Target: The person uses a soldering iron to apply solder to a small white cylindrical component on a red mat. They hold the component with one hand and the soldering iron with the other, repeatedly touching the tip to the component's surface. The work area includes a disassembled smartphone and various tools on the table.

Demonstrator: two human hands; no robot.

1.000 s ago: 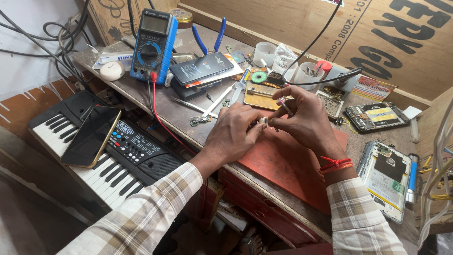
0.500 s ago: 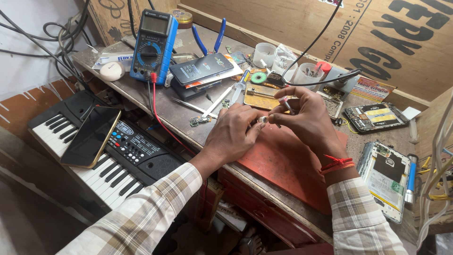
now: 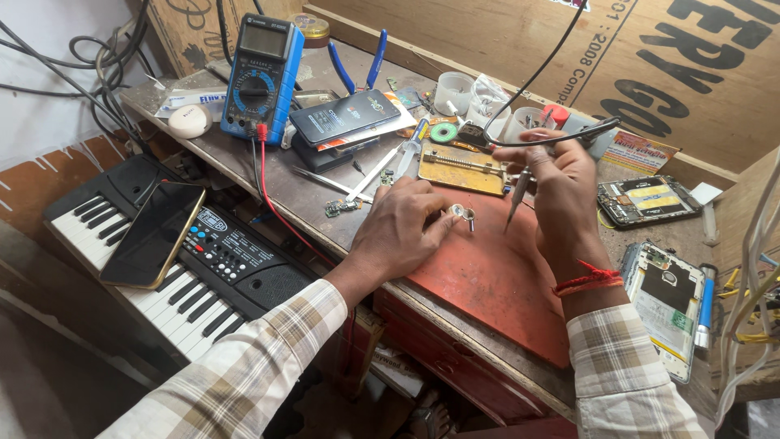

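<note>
My left hand [image 3: 404, 228] rests on the red work mat [image 3: 496, 284] and pinches a small round metal part [image 3: 460, 212] between thumb and fingertips. My right hand [image 3: 555, 180] is raised just to the right of it, gripping metal tweezers [image 3: 517, 198] that point down toward the mat, their tips a short way from the part. A red thread is tied round my right wrist. Both sleeves are checked.
A blue multimeter [image 3: 262, 78] with red lead, stacked phones [image 3: 344, 118], blue pliers [image 3: 357, 65], a brass jig [image 3: 461, 168] and small cups lie behind. Opened phones [image 3: 647, 199] [image 3: 671, 301] lie at right. A keyboard [image 3: 175, 260] with a phone on it sits lower left.
My two hands, joined over the small part before, have come apart. The right hand has lifted away to the right with the tweezers; the left still holds the part.
</note>
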